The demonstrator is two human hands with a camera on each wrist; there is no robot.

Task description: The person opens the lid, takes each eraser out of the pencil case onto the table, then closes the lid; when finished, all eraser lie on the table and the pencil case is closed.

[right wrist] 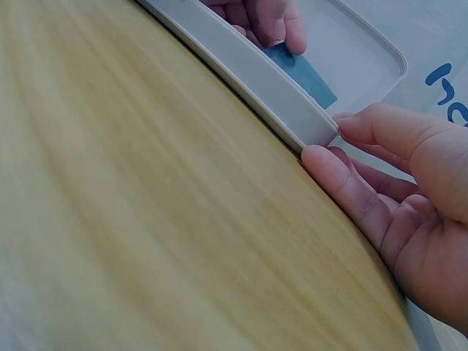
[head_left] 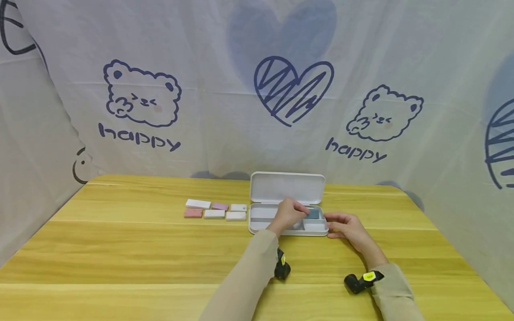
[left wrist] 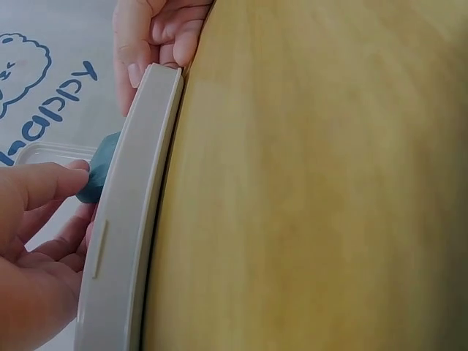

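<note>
A white pencil case (head_left: 261, 232) with several compartments lies on the table, its lid (head_left: 287, 188) raised at the back. My left hand (head_left: 287, 216) reaches over the case and pinches a teal eraser (head_left: 313, 214) between thumb and fingers, at the back right compartment. In the left wrist view the teal eraser (left wrist: 101, 168) shows above the front wall of the case, its lower part hidden. My right hand (head_left: 350, 228) holds the case's right end; in the right wrist view its thumb and forefinger grip the corner (right wrist: 322, 135).
Left of the case, two rows of small erasers lie on the wooden table (head_left: 140, 254): a pink one (head_left: 193, 213), a purple one (head_left: 220, 206) and several white ones (head_left: 214, 214). A printed cloth (head_left: 217, 89) hangs behind the table's back edge.
</note>
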